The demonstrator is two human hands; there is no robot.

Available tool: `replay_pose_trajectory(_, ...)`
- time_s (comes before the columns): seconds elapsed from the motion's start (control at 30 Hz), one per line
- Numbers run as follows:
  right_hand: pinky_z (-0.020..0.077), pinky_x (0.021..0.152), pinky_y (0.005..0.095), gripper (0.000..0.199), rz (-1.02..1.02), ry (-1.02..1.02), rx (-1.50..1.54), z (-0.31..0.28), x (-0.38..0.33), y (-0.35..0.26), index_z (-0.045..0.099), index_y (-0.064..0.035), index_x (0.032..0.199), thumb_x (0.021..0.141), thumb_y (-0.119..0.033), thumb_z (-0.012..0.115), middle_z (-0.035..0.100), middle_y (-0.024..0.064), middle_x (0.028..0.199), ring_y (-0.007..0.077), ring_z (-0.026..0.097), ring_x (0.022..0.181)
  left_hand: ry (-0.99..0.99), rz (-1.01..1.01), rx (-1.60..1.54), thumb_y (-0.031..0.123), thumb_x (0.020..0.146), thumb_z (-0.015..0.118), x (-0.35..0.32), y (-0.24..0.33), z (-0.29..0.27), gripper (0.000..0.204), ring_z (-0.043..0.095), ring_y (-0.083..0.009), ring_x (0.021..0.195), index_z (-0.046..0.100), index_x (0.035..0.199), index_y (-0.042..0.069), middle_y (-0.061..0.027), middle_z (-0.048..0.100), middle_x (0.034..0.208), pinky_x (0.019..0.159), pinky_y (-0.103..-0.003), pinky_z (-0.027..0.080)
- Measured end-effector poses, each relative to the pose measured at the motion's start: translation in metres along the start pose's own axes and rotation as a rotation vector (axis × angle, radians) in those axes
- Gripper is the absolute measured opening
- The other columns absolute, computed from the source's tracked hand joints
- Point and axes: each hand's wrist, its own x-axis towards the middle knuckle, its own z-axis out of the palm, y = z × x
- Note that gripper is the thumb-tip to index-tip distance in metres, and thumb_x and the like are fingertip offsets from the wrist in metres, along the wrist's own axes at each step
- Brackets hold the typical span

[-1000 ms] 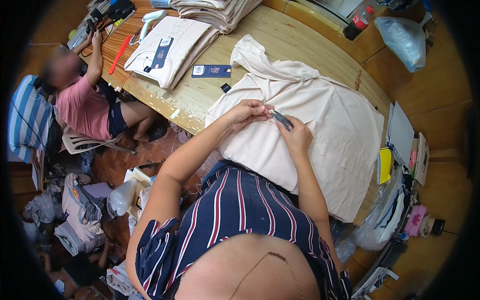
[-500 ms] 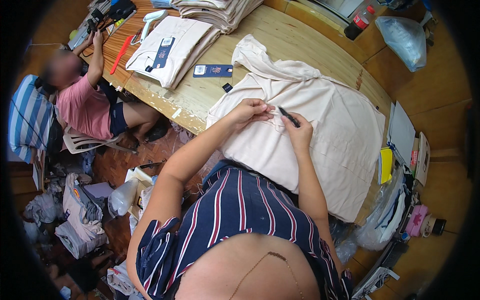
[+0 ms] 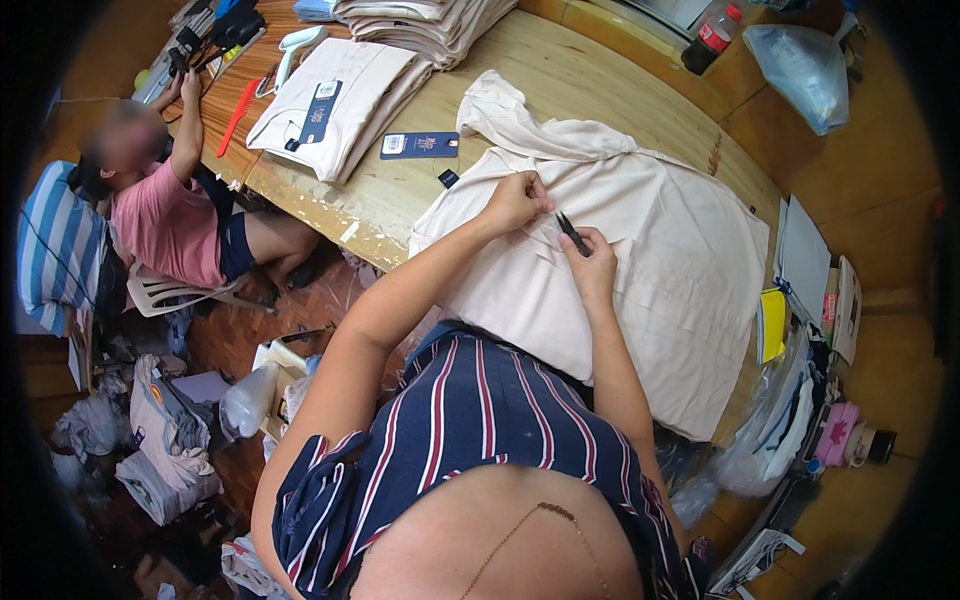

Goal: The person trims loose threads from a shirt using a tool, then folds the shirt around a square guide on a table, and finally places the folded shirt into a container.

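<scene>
A pale cream garment (image 3: 660, 270) lies spread in loose folds over the near part of the table. My right hand (image 3: 592, 265) grips small black thread snips (image 3: 571, 234), their points aimed up and left toward my left fingertips. Over the garment's upper middle, my left hand (image 3: 518, 202) is closed in a pinch. What sits between those fingertips is too small to make out. A small black label (image 3: 448, 178) shows at the garment's upper left edge. Just beyond it lies a dark blue hang tag (image 3: 420, 145) on the bare wood.
Folded cream garments (image 3: 330, 100) with a tag on top lie at the table's far left, before a taller stack (image 3: 430, 30). Beside them are a red comb (image 3: 236, 118) and a white-handled tool (image 3: 293, 55). A seated person (image 3: 165, 215) works at left. A bottle (image 3: 712, 40) stands far right.
My left hand has lifted slightly up and away from the garment, its fingers still pinched. My right hand has shifted a little left and down with the snips.
</scene>
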Motion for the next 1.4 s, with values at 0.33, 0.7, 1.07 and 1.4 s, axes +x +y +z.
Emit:
replay_pose_trajectory(0.33, 0.0453, 0.059, 0.0275, 0.028, 0.011, -0.066, -0.052, -0.006, 0.006, -0.003, 0.060, -0.0026, 0.084, 0.070, -0.025, 0.068, 0.063, 0.0114, 0.070, 0.0184, 0.060, 0.062, 0.081, 0.027, -0.101, 0.005, 0.071, 0.065, -0.022, 0.038, -0.031, 0.017, 0.051, -0.0088, 0.056, 0.049, 0.069, 0.003, -0.0046, 0.056, 0.064, 0.050, -0.022, 0.041)
replay_pose_trajectory(0.7, 0.0449, 0.074, 0.0296, 0.024, 0.020, 0.311, -0.323, -0.108, 0.010, 0.032, 0.059, 0.0006, 0.097, 0.078, -0.015, 0.058, 0.061, 0.0126, 0.090, 0.0219, 0.058, 0.081, -0.257, -0.624, 0.921, 0.008, 0.072, 0.060, -0.247, -0.051, -0.204, 0.024, 0.057, -0.0202, 0.087, 0.059, 0.096, 0.007, -0.0123, 0.057, 0.099, 0.079, -0.040, 0.042)
replay_pose_trajectory(1.07, 0.0444, 0.072, 0.0390, 0.030, 0.341, 0.944, -1.329, -0.319, -0.068, 0.107, 0.060, -0.0037, 0.094, 0.080, -0.030, 0.056, 0.057, 0.0181, 0.092, 0.0327, 0.055, 0.087, 0.451, 0.077, 1.063, 0.007, 0.068, 0.049, -0.130, 0.008, -0.099, 0.019, 0.055, -0.0327, 0.082, 0.057, 0.085, 0.002, -0.0184, 0.057, 0.083, 0.070, -0.039, 0.045)
replay_pose_trajectory(1.4, 0.0218, 0.094, 0.0542, 0.045, 0.080, 0.243, -1.126, -0.184, -0.076, 0.106, 0.039, -0.0220, 0.126, 0.084, -0.032, 0.048, 0.032, 0.0051, 0.134, 0.0281, 0.028, 0.122, 0.461, 0.279, 1.038, 0.020, 0.078, 0.049, 0.032, -0.021, -0.099, 0.029, 0.040, -0.0248, 0.110, 0.052, 0.106, 0.012, -0.0064, 0.045, 0.117, 0.086, -0.047, 0.030)
